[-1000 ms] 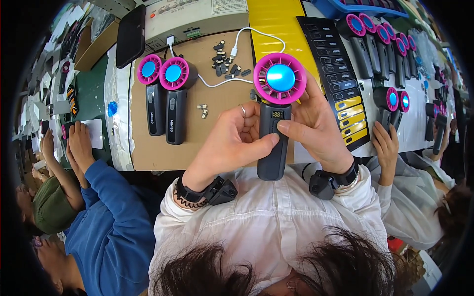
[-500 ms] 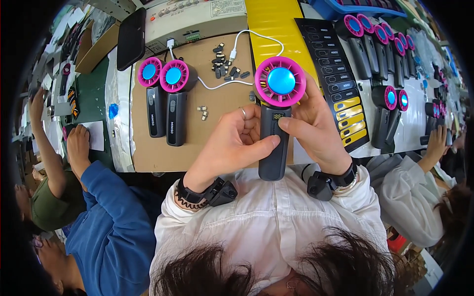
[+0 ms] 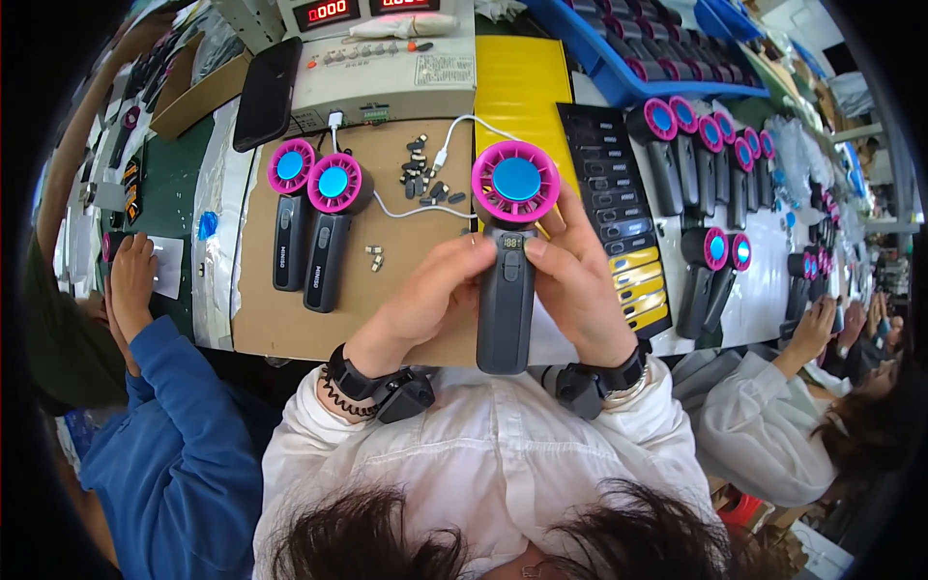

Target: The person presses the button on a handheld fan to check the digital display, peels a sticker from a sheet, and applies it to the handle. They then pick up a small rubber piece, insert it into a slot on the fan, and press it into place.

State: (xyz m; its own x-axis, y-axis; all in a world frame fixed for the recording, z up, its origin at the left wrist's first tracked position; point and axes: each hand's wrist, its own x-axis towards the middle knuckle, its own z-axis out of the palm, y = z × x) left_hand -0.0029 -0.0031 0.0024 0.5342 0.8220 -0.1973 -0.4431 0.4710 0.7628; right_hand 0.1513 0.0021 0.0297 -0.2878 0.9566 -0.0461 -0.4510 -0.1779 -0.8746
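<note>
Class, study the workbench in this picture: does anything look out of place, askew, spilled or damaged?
Little stands out. Small dark parts lie loosely scattered on the brown mat, and two fans rest slightly tilted. Both hands, left hand and right hand, hold the handheld fan upright, undamaged.

The person wears a white long-sleeved coat with loose cuffs. A black band with a coiled black cord and a small black box circles the wrist of the left hand (image 3: pixel 425 304). The right hand (image 3: pixel 580 290) has a black strap, another black box and a silvery bracelet. Dark hair shows below.
</note>
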